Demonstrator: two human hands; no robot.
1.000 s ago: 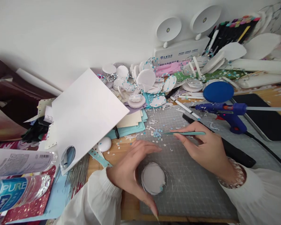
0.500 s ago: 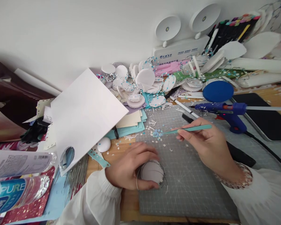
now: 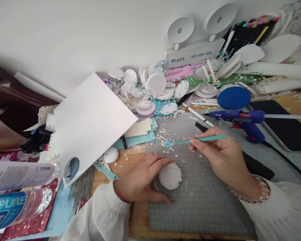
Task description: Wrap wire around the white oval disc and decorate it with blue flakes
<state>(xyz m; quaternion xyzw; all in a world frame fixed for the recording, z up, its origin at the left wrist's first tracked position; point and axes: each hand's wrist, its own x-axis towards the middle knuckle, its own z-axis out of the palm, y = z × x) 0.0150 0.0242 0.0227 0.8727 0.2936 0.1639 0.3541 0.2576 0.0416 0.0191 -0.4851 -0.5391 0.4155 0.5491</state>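
Two hands are at work over one cutting mat (image 3: 203, 209) on the wooden table (image 3: 137, 217). The right hand (image 3: 218, 150) has its grip pinching one pair of tweezers (image 3: 213, 138), thumb against fingers, with the tips at the right edge of one small heap of pale blue and white star-like pieces (image 3: 168, 143). Whether the tips have a piece between them is too small to tell. The left hand (image 3: 144, 177) has its grip spread, thumb and fingers curved around the left side of one white disc (image 3: 168, 177), which lies flat on the mat, nearer the person than the heap; I cannot tell whether a fingertip touches it. One blue speck (image 3: 178, 184) shows at the disc's lower right edge.

The step in hand looks like picking up a piece while the disc is kept within reach. The next move seems to call for a light squeeze on a single piece, tips kept low, and a steady disc.

Counted around them: one glue gun (image 3: 247, 116), one blue round lid-like thing (image 3: 233, 97), one dark flat device (image 3: 283, 125), one white board (image 3: 95, 124) with one round hole, one white dome (image 3: 111, 155), one bottle (image 3: 15, 207) and two lamp heads (image 3: 184, 30). The piled white rounds (image 3: 155, 83) overlap too much to count, as do the loose pieces.
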